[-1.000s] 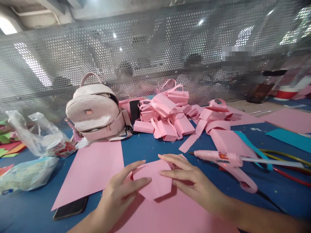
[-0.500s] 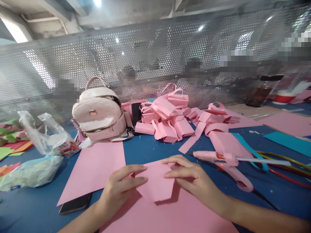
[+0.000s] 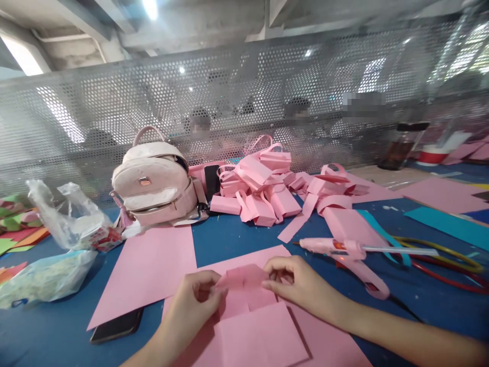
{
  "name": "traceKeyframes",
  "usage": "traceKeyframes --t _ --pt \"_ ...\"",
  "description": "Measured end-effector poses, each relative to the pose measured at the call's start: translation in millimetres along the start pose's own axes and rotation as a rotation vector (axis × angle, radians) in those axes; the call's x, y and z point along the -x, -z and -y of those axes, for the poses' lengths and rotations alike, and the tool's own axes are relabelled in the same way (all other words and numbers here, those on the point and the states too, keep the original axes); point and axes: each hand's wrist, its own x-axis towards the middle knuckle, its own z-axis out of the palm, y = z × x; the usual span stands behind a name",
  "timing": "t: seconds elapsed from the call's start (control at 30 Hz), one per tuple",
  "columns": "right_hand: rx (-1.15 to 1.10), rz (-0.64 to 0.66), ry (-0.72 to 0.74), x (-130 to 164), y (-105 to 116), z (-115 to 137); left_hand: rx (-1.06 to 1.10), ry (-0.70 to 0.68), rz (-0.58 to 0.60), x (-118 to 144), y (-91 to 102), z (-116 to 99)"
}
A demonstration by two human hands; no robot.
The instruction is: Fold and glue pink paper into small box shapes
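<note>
A folded pink paper piece (image 3: 260, 331), creased and partly box-shaped, lies over a large pink sheet (image 3: 324, 341) in front of me. My left hand (image 3: 198, 300) pinches the left corner of its raised far flap between thumb and fingers. On the opposite corner my right hand (image 3: 292, 280) has a similar pinch. The near part of the folded paper spreads flat towards me. Just beyond my right hand rests a pink hot glue gun (image 3: 351, 252) with a clear glue stick in its back.
A pale pink backpack (image 3: 153, 178) stands at the back, beside a heap of pink paper bags (image 3: 263, 188). Another pink sheet (image 3: 148, 270) partly covers a phone (image 3: 116, 325). Plastic bags (image 3: 49, 278) lie left; blue strips (image 3: 451, 224) and cables (image 3: 446, 272) lie right.
The folded paper has opened out, its near part now lying towards me. My fingers have gone from resting along its sides to pinching the far flap's corners.
</note>
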Motion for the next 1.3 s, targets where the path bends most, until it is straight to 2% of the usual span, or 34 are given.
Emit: traceKeyframes --t 0.07,0.17,0.27,0.4,0.47,0.53,0.67,0.77,0.83,1.0,1.17,1.3 --pt "0.083 -0.001 0.015 -2 0 -6 -0.126 -0.029 -0.004 -2 2.2 4" --pt "0.231 -0.003 0.091 -3 0 -11 -0.299 -0.151 -0.027 -2 4.9 7" --pt "0.319 0.012 0.165 -6 -2 -11 -0.368 -0.222 -0.030 -4 4.8 8" --pt "0.320 0.029 0.184 -11 -6 -13 -0.424 -0.253 -0.021 -7 4.4 13" --pt "0.333 0.043 0.241 -13 -5 -16 -0.461 -0.304 -0.012 -7 5.7 16" --pt "0.363 0.060 0.334 -14 -3 -19 -0.542 -0.426 -0.009 -7 7.4 18" --pt "0.428 0.089 0.540 -14 1 -24 -0.824 -0.792 -0.046 -5 8.3 14" --pt "0.502 0.142 0.602 -13 0 -24 -0.993 -0.938 -0.071 -5 7.2 10" --pt "0.554 0.183 0.590 -12 -1 -24 -1.055 -0.974 -0.053 -5 7.7 8" --pt "0.616 0.215 0.561 -10 2 -19 -1.148 -0.956 0.052 -3 13.6 1" --pt "0.668 0.172 0.562 -9 11 -14 -1.165 -0.938 0.074 -1 15.2 -2" --pt "0.605 0.102 0.551 -11 11 -17 -1.095 -0.951 0.031 -3 14.2 2"
